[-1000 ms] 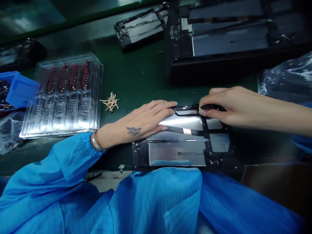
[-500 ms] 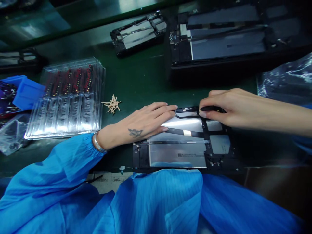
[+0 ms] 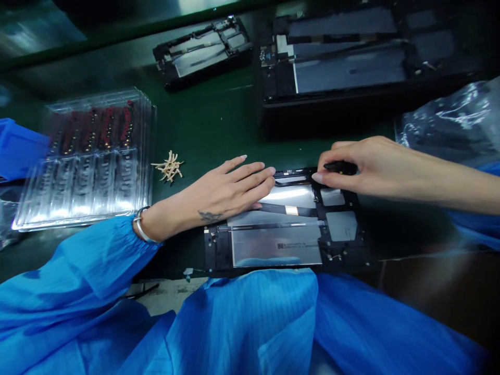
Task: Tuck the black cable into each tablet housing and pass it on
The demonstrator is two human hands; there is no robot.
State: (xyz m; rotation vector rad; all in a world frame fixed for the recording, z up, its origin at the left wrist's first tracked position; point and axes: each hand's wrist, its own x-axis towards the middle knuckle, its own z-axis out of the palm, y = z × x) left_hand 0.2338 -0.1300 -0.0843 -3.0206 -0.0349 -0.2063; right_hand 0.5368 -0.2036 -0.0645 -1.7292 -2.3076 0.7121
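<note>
In the head view an opened tablet (image 3: 277,247) lies at the bench's front edge, its silvery inside, black frame and flat cables showing. My left hand (image 3: 230,190) rests palm down over its upper left part, fingers stretched out and holding nothing. At the tablet's top edge, my right hand (image 3: 351,161) is closed in a pinch around a small black hand tool (image 3: 340,167). Only the tool's rear part shows above the fingers; its tip is hidden, so I cannot tell its exact kind or whether it touches the frame.
On the left are a clear plastic tray (image 3: 84,179) of small parts, a blue bin (image 3: 21,148) and a pile of beige strips (image 3: 169,166). Behind lie another opened device (image 3: 203,52) and a raised stack topped by an opened tablet (image 3: 347,65). Clear plastic film (image 3: 449,120) lies right.
The whole view has shifted, so the bench things sit a little further left. My left hand's fingers are slightly more spread. My right hand has tilted a little, still gripping the black tool.
</note>
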